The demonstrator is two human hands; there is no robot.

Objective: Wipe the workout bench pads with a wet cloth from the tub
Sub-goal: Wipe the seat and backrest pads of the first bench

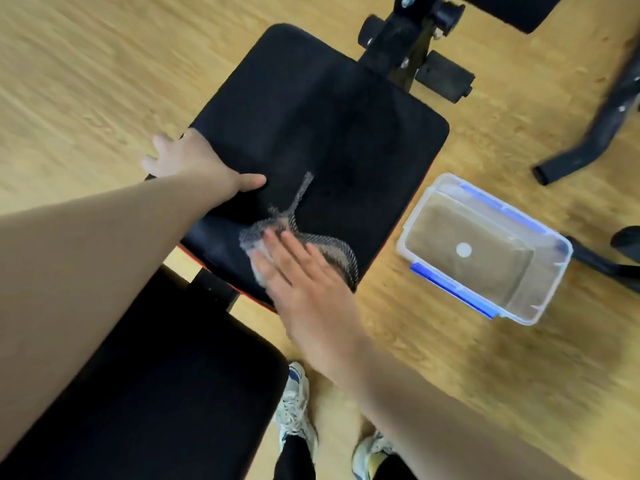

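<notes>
Fingers [277, 251] of the right hand [304, 282] lie straight, pressing a grey netted cloth [332, 245] flat on the matte black seat pad [311, 116] at centre frame while the left hand [194, 164] grips its left edge, so wiping seems underway, the lower-left back pad [173, 393] likely still due, the clear blue-clipped tub [550, 282] at right.

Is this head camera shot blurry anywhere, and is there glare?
Head view: motion blur streaks the wooden floor and smears the right hand and mesh cloth; the tub looks sharper, with a round white spot in it, possibly a reflected light; lighting soft, shadows faint.
</notes>
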